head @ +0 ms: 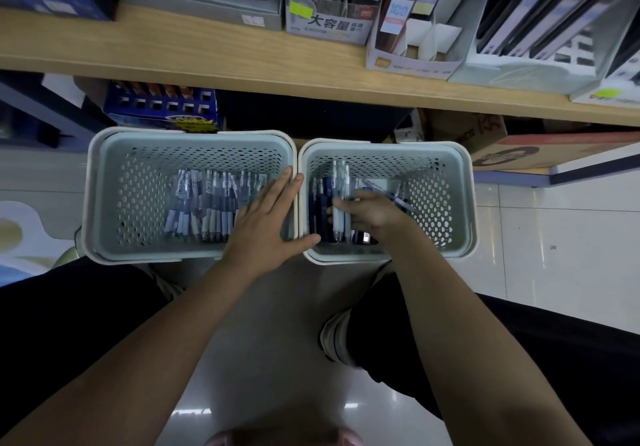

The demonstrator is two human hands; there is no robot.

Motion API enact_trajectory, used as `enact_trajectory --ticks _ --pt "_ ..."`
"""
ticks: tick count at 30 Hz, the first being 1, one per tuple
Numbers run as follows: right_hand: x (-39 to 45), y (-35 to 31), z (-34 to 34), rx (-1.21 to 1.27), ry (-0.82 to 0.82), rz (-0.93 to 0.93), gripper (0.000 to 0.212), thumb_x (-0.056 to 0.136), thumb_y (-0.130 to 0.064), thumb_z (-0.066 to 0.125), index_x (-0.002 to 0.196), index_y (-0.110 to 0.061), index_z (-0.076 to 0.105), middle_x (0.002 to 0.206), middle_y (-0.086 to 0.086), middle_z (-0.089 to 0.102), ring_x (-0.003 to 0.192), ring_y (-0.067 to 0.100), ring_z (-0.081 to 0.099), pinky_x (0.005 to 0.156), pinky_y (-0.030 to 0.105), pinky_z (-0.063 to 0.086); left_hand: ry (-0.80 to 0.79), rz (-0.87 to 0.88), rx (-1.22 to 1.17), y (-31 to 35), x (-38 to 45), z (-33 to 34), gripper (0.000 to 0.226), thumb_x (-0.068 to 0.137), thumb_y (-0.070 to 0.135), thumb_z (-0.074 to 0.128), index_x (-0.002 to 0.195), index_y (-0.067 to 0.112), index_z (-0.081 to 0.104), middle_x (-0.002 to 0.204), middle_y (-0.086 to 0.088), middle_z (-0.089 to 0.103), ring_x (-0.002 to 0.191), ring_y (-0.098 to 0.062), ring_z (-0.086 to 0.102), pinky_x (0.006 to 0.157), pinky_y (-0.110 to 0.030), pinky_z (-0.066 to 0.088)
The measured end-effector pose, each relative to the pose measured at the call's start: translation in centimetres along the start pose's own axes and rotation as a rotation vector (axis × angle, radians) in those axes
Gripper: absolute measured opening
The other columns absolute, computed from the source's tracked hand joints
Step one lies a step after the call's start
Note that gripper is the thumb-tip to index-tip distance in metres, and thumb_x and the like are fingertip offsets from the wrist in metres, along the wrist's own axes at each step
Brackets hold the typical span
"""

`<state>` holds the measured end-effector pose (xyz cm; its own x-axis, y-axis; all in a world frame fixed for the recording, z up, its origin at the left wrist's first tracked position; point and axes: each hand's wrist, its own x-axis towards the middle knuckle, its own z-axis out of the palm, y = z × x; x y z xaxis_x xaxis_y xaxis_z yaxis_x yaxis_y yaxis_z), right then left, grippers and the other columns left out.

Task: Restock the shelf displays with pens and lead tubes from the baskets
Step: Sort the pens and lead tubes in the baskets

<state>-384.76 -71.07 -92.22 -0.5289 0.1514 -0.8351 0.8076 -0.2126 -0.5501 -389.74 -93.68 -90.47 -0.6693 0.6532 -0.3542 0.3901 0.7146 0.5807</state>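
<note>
Two pale perforated baskets stand side by side on the floor. The left basket [104, 186] holds a row of several light-coloured pens [204, 206]. The right basket [460, 196] holds white pens [341, 182] and dark blue ones [320, 203]. My left hand [266, 217] lies flat and spread over the right end of the left basket, fingers reaching the rim between the baskets, holding nothing. My right hand [370, 212] is inside the right basket, fingers curled around a few white pens. Part of that basket's contents is hidden under the hand.
A wooden shelf [207, 51] runs across the top with display boxes: a grey organiser [207, 6], a clear pen holder with a green sticker [325, 20], a partly filled cardboard display [415, 51]. A blue box [162, 110] and cardboard cartons [502, 155] sit below. My knees flank the tiled floor.
</note>
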Motion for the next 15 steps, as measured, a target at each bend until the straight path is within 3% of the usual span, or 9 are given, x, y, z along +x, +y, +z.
enact_trajectory --ticks 3,6,9,11,12,15 --pt "-3.0 -1.3 0.2 0.026 -0.065 -0.11 0.011 0.092 -0.018 0.072 0.101 -0.017 0.067 0.091 -0.004 0.077 0.082 0.005 0.074 0.074 0.022 0.058 -0.02 -0.006 0.008 0.7 -0.2 -1.0 0.104 0.083 0.073 0.057 0.158 0.041 -0.007 0.164 0.022 -0.019 0.154 -0.01 -0.007 0.12 -0.053 0.009" --pt "-5.8 -2.7 1.2 0.048 -0.108 -0.225 0.017 0.093 -0.018 0.069 0.109 -0.012 0.071 0.104 0.005 0.077 0.099 0.018 0.073 0.094 0.038 0.055 -0.013 -0.028 -0.053 1.9 -0.5 -2.2 0.101 0.081 0.075 0.057 0.16 0.033 0.012 0.168 0.011 0.001 0.154 -0.013 0.006 0.121 -0.05 0.014" --pt "-8.4 -4.2 2.9 0.098 -0.148 -0.274 0.021 0.094 -0.013 0.065 0.114 -0.007 0.069 0.105 0.011 0.076 0.101 0.024 0.072 0.094 0.04 0.057 0.049 -0.11 -0.43 3.6 -1.2 -3.9 0.086 0.077 0.072 0.065 0.15 0.036 0.039 0.152 0.006 0.046 0.134 -0.013 0.049 0.109 -0.04 0.043" --pt "-10.2 -5.0 4.5 0.127 -0.189 -0.319 0.02 0.096 -0.01 0.063 0.115 -0.004 0.068 0.103 0.012 0.076 0.097 0.023 0.072 0.088 0.036 0.058 0.05 -0.17 -0.783 4.6 -2.2 -5.2 0.06 0.086 0.049 0.073 0.14 0.033 0.052 0.13 0.004 0.062 0.111 -0.008 0.063 0.089 -0.026 0.052" --pt "-11.0 -5.4 5.4 0.133 -0.191 -0.334 0.022 0.097 -0.012 0.062 0.116 -0.004 0.067 0.104 0.013 0.075 0.098 0.023 0.072 0.088 0.036 0.058 0.031 -0.178 -0.93 4.9 -2.7 -5.9 0.049 0.089 0.04 0.073 0.135 0.032 0.057 0.123 0.0 0.065 0.106 -0.01 0.065 0.083 -0.025 0.054" --pt "-13.0 -6.5 7.9 0.082 -0.18 -0.375 0.034 0.1 -0.031 0.059 0.123 -0.007 0.067 0.115 0.014 0.073 0.11 0.029 0.069 0.097 0.045 0.055 0.002 -0.15 -1.238 5.5 -4.6 -7.8 0.029 0.094 0.025 0.069 0.123 0.029 0.064 0.113 -0.006 0.069 0.101 -0.02 0.071 0.079 -0.043 0.061"
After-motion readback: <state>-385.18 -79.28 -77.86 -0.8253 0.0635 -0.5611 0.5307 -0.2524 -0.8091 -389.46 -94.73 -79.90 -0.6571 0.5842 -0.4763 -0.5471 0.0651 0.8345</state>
